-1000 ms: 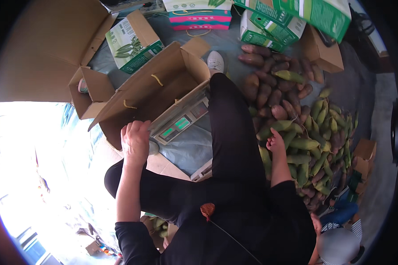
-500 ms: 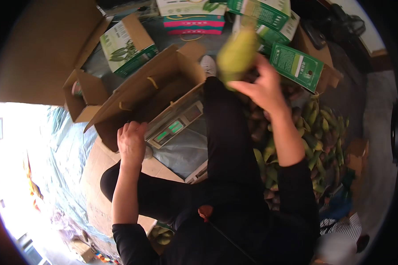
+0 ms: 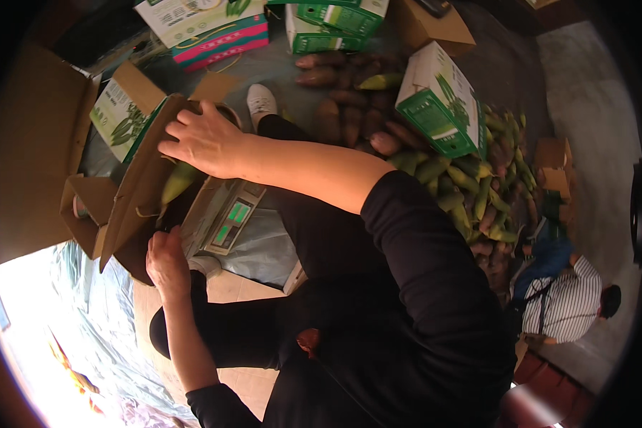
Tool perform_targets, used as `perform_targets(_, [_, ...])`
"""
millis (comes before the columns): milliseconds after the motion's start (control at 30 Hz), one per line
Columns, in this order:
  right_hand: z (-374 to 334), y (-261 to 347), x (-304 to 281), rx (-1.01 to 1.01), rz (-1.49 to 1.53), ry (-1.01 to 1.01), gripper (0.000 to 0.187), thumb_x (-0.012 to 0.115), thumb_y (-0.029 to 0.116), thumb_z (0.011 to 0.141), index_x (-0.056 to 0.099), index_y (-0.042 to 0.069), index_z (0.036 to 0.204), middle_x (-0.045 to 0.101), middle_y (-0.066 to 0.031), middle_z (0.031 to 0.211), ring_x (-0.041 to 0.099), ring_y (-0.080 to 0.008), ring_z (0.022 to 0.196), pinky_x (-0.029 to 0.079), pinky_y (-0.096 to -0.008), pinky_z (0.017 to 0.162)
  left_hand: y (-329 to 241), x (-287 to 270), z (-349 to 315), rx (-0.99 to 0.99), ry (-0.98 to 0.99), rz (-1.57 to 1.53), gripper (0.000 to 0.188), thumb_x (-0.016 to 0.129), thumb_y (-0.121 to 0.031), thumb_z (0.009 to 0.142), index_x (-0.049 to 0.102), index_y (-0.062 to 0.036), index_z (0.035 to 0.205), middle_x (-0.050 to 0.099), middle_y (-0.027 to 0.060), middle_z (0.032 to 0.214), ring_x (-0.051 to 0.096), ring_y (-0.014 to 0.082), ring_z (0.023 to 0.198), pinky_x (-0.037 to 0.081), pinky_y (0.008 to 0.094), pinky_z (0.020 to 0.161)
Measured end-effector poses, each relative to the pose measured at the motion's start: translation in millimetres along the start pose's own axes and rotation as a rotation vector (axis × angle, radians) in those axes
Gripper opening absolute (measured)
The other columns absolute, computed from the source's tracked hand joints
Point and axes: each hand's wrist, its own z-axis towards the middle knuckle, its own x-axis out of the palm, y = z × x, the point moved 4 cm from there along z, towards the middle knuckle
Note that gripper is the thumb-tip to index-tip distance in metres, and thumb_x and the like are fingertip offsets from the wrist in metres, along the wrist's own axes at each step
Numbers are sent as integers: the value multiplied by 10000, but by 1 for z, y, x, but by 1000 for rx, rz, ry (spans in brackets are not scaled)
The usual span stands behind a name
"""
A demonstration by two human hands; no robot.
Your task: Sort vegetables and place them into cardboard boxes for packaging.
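An open brown cardboard box [image 3: 126,207] stands at the left, beside a scale [image 3: 230,227] with lit green displays. My right hand [image 3: 205,139] reaches across over the box's opening, fingers apart and bent, with nothing visible in their grasp. Below it, a long, tapered green fruit [image 3: 178,182] with a stem lies tilted inside the box; part of it is hidden by the hand. My left hand [image 3: 167,264] has its fingers curled on the near end of the box. The bottom of the box is hidden from view.
On the right lies a heap of long green fruits [image 3: 478,189], with reddish-brown tubers [image 3: 346,118] behind it. A white-and-green carton [image 3: 442,100] stands over the heap. More printed cartons [image 3: 339,25] are at the back. A person in a striped shirt [image 3: 563,310] is at far right.
My right hand has moved left from the heap's side to over the box, and the green fruit it held is now inside the box. My head view has shifted right. The left hand stays at the box.
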Motion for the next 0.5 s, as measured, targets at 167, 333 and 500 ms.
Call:
perform_targets(167, [-57, -58, -34, 270, 379, -254, 457, 753, 218, 665, 600, 149, 1089, 627, -47, 992, 586, -243, 966, 434, -405, 809, -2, 3, 3, 18, -34, -53, 226, 600, -49, 760, 650, -94, 976, 529, 72, 784, 561, 255, 781, 476, 382, 655])
perform_targets(333, [-212, -153, -37, 785, 368, -148, 337, 697, 153, 753, 626, 79, 1075, 646, -96, 994, 635, -214, 877, 508, -301, 746, -6, 3, 9, 62, -15, -14, 272, 629, -22, 736, 652, -93, 997, 523, 78, 782, 558, 262, 791, 473, 387, 669])
perform_targets(500, [-422, -189, -7, 1298, 216, 18, 318, 700, 200, 702, 657, 74, 991, 659, -146, 901, 629, -311, 837, 497, -384, 732, -1, 7, 9, 8, 3, -121, 280, 630, 13, 733, 657, -85, 994, 530, 81, 802, 553, 269, 806, 472, 384, 699])
